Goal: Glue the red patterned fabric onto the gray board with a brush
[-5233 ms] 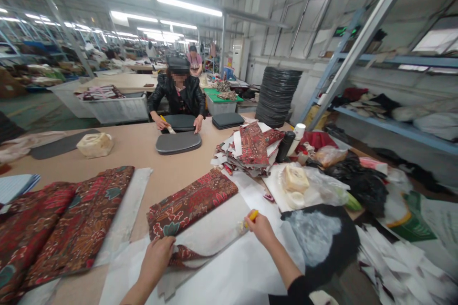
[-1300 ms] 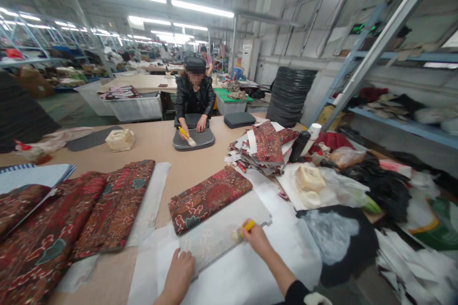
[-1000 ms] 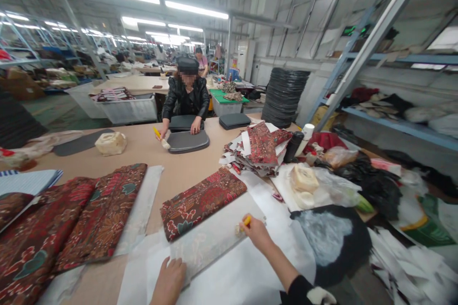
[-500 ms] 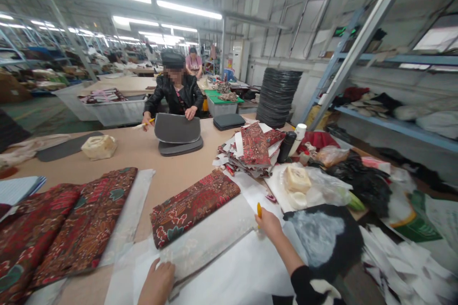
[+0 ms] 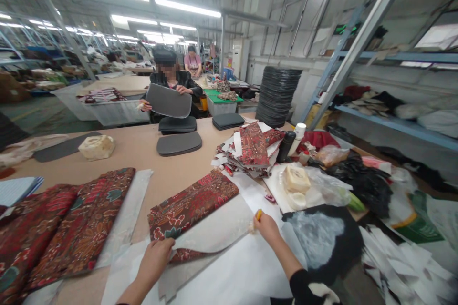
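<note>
My left hand (image 5: 156, 253) pinches the lower left edge of a patterned fabric piece (image 5: 214, 227), whose pale backing faces up. This edge is lifted and curled, so the red-brown floral side shows beneath it. Another pale-backed piece (image 5: 179, 277) lies under it. In my right hand (image 5: 268, 227) is a yellow-handled brush (image 5: 258, 215), its light tip against the right end of the lifted piece. A folded stretch of floral fabric (image 5: 193, 202) lies just beyond. White paper (image 5: 229, 276) spreads underneath.
Floral fabric (image 5: 82, 221) lies at left, scraps (image 5: 255, 150) are piled ahead. A pale yellow block-like container (image 5: 296, 178), bottles (image 5: 286, 147) and a glue-smeared black sheet (image 5: 318, 236) stand or lie right. Across the table (image 5: 125, 152), a co-worker (image 5: 170, 81) holds a dark panel (image 5: 169, 101).
My left hand has moved up and lifted the fabric piece's near edge. My right hand has shifted slightly, tilting the brush. The co-worker has raised a dark panel off the table.
</note>
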`<state>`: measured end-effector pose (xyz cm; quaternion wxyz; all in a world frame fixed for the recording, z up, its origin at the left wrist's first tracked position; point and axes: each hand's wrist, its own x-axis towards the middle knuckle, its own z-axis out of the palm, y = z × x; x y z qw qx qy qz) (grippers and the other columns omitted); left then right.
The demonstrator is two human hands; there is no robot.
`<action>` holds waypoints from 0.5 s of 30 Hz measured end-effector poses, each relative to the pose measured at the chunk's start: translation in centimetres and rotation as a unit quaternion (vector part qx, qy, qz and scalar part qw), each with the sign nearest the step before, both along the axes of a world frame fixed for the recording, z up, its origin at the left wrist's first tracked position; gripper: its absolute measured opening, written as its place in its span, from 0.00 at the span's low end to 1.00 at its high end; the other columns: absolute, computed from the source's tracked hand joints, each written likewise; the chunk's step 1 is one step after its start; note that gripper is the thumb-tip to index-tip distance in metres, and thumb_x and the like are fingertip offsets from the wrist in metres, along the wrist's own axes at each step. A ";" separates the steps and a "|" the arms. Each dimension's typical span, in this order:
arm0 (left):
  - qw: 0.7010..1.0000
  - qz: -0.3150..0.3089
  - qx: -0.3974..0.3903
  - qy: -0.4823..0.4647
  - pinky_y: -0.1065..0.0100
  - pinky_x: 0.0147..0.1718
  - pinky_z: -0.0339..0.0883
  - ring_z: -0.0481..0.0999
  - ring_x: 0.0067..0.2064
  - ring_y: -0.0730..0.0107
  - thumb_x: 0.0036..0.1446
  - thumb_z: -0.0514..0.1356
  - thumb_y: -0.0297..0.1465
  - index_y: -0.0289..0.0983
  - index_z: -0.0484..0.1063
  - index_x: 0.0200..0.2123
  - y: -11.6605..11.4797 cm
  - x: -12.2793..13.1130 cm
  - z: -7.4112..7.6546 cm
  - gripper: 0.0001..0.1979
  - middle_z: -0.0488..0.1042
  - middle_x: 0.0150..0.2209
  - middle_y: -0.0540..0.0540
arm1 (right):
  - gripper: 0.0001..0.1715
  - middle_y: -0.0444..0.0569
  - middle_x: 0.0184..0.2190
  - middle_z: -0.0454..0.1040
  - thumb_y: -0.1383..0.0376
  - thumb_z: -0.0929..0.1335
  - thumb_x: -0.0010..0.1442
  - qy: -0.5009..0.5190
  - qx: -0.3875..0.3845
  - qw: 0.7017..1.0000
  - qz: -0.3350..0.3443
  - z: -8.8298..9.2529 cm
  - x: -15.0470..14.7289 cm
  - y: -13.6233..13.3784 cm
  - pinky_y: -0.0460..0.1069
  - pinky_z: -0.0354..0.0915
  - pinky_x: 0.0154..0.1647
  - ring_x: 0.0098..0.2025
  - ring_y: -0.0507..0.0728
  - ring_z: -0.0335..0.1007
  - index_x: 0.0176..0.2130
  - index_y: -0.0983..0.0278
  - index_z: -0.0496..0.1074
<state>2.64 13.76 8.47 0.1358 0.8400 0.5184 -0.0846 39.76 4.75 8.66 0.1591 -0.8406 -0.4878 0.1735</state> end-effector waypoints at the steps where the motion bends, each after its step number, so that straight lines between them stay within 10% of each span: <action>1: 1.000 0.015 0.002 -0.010 0.67 0.45 0.59 0.73 0.44 0.69 0.53 0.45 0.26 0.42 0.69 0.39 0.3 0.0 0.2 0.16 0.77 0.39 0.49 | 0.09 0.48 0.24 0.73 0.66 0.61 0.56 -0.009 0.002 1.000 -0.027 0.1 0.0 0.1 0.45 0.56 0.28 0.28 0.54 0.68 0.33 0.64 0.69; 5: 0.993 0.109 -0.008 -0.049 0.71 0.39 0.62 0.75 0.40 0.70 0.55 0.45 0.30 0.42 0.68 0.41 2.2 0.3 0.4 0.14 0.77 0.39 0.48 | 0.10 0.44 0.15 0.66 0.64 0.60 0.54 0.230 0.013 0.971 -0.070 -0.5 -3.6 0.6 0.45 0.58 0.23 0.20 0.51 0.63 0.27 0.65 0.66; 10: 0.975 0.190 0.021 -0.109 0.69 0.41 0.64 0.74 0.44 0.68 0.56 0.42 0.32 0.38 0.67 0.43 5.9 -0.6 0.3 0.17 0.75 0.44 0.44 | 0.05 0.32 0.08 0.50 0.62 0.62 0.49 0.587 -0.030 0.800 -0.120 -3.7 -8.3 -0.2 0.43 0.54 0.16 0.11 0.48 0.50 0.27 0.61 0.59; 15: 0.969 0.230 0.039 -0.086 0.66 0.37 0.69 0.76 0.39 0.63 0.53 0.42 0.33 0.36 0.70 0.37 9.2 -3.8 -2.0 0.19 0.78 0.38 0.42 | 0.15 0.31 0.09 0.46 0.55 0.63 0.49 0.590 0.201 0.717 -0.314 -3.5 0.1 -2.3 0.42 0.53 0.16 0.12 0.47 0.48 0.22 0.60 0.53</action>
